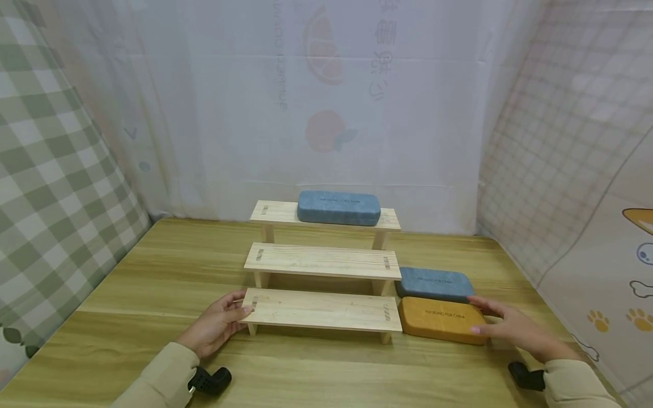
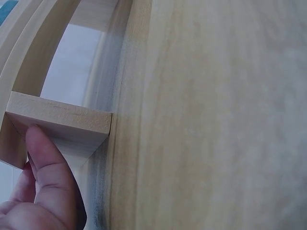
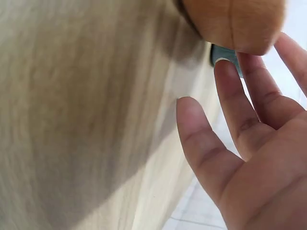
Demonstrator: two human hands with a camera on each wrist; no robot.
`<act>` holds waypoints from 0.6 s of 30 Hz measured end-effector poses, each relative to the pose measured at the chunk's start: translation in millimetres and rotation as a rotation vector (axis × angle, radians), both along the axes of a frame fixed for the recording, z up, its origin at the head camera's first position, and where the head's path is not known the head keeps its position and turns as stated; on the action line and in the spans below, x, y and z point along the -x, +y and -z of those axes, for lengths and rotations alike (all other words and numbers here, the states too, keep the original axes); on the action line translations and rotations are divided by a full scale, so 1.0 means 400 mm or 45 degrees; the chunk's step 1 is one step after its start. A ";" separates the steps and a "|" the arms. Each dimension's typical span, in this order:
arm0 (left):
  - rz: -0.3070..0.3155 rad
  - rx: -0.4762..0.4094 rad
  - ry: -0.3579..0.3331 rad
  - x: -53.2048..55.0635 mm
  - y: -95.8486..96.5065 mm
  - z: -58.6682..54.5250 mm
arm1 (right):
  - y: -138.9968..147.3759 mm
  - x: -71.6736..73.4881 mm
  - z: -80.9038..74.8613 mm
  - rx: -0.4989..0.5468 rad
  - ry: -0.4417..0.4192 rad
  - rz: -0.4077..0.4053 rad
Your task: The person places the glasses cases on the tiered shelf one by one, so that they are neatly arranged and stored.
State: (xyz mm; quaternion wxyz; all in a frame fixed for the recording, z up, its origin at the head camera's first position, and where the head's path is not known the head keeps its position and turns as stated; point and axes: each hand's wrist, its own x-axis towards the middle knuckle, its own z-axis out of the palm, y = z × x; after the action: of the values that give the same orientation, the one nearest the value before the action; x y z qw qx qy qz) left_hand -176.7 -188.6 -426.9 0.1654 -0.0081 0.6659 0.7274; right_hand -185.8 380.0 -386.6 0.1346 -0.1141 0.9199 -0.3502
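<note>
A three-step wooden display stand [image 1: 326,309] rises toward the back of the table. My left hand [image 1: 218,324] grips the left end of its lowest board, thumb over the edge; the left wrist view shows fingers [image 2: 48,167] against the stand's end. One blue case [image 1: 339,208] lies on the top step. To the right of the stand, an orange case [image 1: 444,321] lies in front of a second blue case [image 1: 433,284]. My right hand [image 1: 515,331] is at the orange case's right end, fingers spread and partly bent in the right wrist view, fingertips close to the case.
The wood-grain table [image 1: 306,374] extends in front of the stand and to its left. A white printed curtain [image 1: 229,124] hangs behind, with a green checked cloth [image 1: 56,170] at left and a patterned cloth [image 1: 576,170] at right.
</note>
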 end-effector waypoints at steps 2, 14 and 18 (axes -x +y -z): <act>-0.001 -0.001 0.003 0.001 0.000 0.001 | 0.000 0.002 0.003 -0.004 -0.017 -0.001; 0.012 -0.004 0.015 0.001 -0.003 0.003 | 0.009 0.018 0.023 0.005 -0.133 -0.004; 0.005 0.007 0.006 0.002 -0.002 0.003 | 0.010 0.022 0.029 0.033 -0.146 -0.033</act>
State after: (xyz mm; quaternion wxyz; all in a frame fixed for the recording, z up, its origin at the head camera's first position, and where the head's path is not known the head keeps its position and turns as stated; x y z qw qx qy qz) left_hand -177.4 -189.2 -428.0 0.1652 -0.0057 0.6682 0.7254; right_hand -194.7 384.1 -398.0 0.1903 -0.1076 0.9044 -0.3663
